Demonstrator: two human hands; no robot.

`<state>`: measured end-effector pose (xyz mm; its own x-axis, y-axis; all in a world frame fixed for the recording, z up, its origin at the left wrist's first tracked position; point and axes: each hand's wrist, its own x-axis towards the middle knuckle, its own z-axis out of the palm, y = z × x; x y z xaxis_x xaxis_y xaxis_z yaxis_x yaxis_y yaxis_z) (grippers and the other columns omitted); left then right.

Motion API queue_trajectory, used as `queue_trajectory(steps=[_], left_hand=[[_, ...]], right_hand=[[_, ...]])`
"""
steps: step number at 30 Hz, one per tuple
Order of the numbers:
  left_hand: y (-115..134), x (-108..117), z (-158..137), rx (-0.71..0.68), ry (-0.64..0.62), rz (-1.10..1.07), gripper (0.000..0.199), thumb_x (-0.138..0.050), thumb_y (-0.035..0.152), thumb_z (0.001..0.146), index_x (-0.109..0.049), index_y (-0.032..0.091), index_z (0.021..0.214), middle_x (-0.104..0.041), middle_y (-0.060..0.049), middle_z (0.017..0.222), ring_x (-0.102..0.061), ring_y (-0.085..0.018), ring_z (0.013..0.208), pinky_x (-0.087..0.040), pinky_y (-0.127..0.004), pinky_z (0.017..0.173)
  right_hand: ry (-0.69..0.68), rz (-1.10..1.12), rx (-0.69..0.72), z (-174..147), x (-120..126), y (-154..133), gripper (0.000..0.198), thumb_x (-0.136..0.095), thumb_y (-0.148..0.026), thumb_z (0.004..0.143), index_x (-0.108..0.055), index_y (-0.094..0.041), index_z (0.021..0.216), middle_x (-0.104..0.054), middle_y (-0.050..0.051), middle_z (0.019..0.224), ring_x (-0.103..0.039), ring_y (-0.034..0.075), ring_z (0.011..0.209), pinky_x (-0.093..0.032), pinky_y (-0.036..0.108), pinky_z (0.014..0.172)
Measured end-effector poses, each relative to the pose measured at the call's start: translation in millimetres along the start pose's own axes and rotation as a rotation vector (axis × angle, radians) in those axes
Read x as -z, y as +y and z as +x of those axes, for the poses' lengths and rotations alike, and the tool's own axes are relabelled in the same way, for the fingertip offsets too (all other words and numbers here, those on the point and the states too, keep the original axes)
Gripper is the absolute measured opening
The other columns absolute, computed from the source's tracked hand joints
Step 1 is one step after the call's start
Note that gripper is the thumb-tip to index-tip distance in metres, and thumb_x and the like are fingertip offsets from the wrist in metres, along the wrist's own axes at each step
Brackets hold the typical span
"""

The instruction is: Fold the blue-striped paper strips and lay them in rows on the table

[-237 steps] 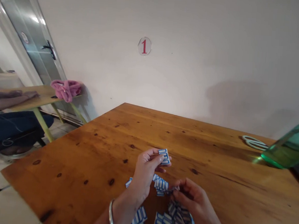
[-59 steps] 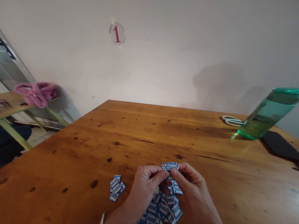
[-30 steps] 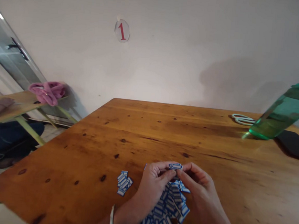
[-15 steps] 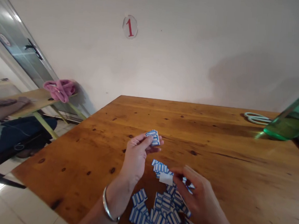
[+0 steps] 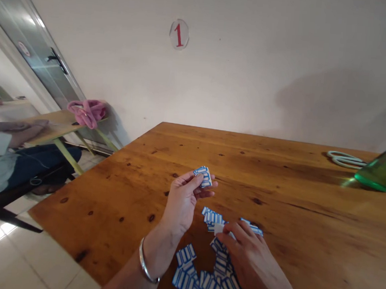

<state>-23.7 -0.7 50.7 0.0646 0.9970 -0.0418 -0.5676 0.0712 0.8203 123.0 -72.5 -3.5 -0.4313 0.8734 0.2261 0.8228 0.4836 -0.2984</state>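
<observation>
My left hand (image 5: pixel 187 191) pinches a small stack of blue-and-white label sheets (image 5: pixel 205 176) above the table, thumb on top and fingers beneath. The top sheet shows blue-edged strips. Lower right, my right hand (image 5: pixel 245 244) is over a loose pile of the same label sheets (image 5: pixel 217 286). Its thumb and fingers close on a sheet lying plain white side up (image 5: pixel 219 228), partly hidden under the fingertips. More sheets lie in a heap to the left (image 5: pixel 186 275), between my forearms. My right hand covers part of the pile.
The wooden table (image 5: pixel 125 192) reaches back to a white wall. At the right stand a green glass bottle (image 5: pixel 383 173) and a coil of white cable (image 5: pixel 345 159). On the left, a seated person (image 5: pixel 11 157) rests their arms on another table, where a pink cloth (image 5: pixel 87 113) lies.
My right hand has moved left onto the white-side-up sheet and covers part of it. My left hand keeps its stack. The view has turned slightly left.
</observation>
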Motion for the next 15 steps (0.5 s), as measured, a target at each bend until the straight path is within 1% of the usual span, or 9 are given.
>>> queue_trajectory(steps=[2,5,10,15], left_hand=[[-0.4,-0.2,-0.7,-0.003,-0.012,-0.003,0.009,-0.064,0.017,0.069,-0.066,0.011,0.076,-0.071,-0.007,0.077,-0.067,-0.018,0.069,-0.051,-0.024,0.056],[-1.6,-1.0,-2.4,0.002,-0.029,-0.007,0.009,-0.063,0.017,0.071,-0.066,0.011,0.077,-0.071,-0.007,0.077,-0.066,-0.017,0.068,-0.051,-0.024,0.056],[-3.5,-2.6,-4.6,0.034,-0.041,-0.011,0.01,-0.064,0.018,0.07,-0.066,0.011,0.077,-0.071,-0.007,0.077,-0.067,-0.018,0.066,-0.05,-0.024,0.055],[-2.9,-4.9,-5.8,0.056,-0.053,-0.014,0.01,-0.065,0.019,0.069,-0.066,0.011,0.075,-0.07,-0.007,0.076,-0.067,-0.019,0.066,-0.049,-0.024,0.055]], right_hand=[[0.029,-0.003,-0.018,2.6,1.6,-0.2,0.027,-0.046,-0.004,0.078,-0.06,-0.022,0.091,-0.062,0.006,0.089,-0.054,0.022,0.082,-0.044,0.032,0.065],[0.007,-0.023,0.008,7.6,2.3,-1.2,0.022,-0.047,-0.006,0.079,-0.06,-0.021,0.09,-0.06,0.006,0.088,-0.053,0.022,0.081,-0.043,0.032,0.065],[-0.093,-0.059,0.065,11.3,-1.9,3.2,0.031,-0.046,-0.001,0.076,-0.06,-0.025,0.091,-0.058,0.006,0.094,-0.051,0.023,0.087,-0.042,0.033,0.067],[-0.099,-0.07,0.079,9.1,-0.7,6.3,0.033,-0.046,-0.001,0.075,-0.061,-0.026,0.091,-0.057,0.006,0.096,-0.051,0.023,0.088,-0.042,0.034,0.067]])
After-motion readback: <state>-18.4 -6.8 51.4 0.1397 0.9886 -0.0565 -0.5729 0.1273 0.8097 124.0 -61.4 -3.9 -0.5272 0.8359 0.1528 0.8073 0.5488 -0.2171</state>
